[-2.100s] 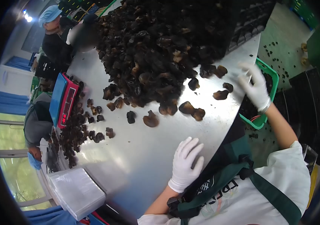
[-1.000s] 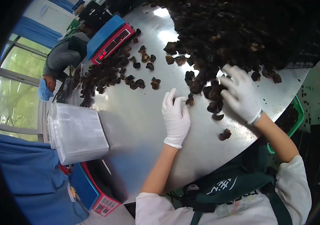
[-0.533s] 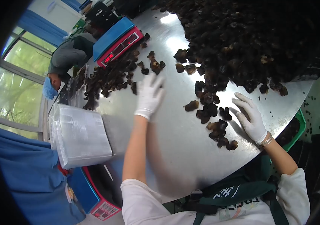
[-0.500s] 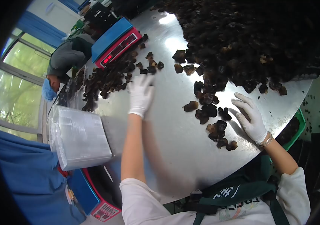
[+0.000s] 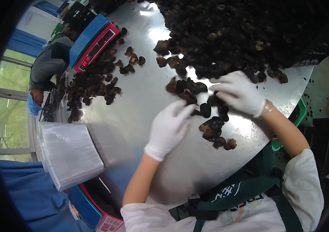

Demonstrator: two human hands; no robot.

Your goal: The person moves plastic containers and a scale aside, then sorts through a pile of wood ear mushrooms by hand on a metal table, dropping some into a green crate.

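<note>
My left hand [image 5: 168, 129], in a white glove, reaches over the metal table with its fingers apart. Its fingertips touch or nearly touch a dark brown wood ear mushroom [image 5: 189, 96] in a small loose group. To the right, my gloved right hand [image 5: 238, 94] spreads its fingers over the same group, and its fingertips partly cover some pieces. Just below the hands lie more wood ear mushrooms [image 5: 212, 127]. Neither hand has a piece lifted off the table.
A large heap of wood ear mushrooms [image 5: 230, 34] fills the back right. A smaller pile [image 5: 91, 79] lies left, beside a red-and-blue scale [image 5: 95, 44]. Stacked clear plastic boxes [image 5: 70, 154] stand at the left edge. A person [image 5: 50, 63] bends over beyond the table.
My left hand has come from the smaller pile at left to the loose group in the middle. My right hand has moved up and left over that group. Some pieces there have shifted.
</note>
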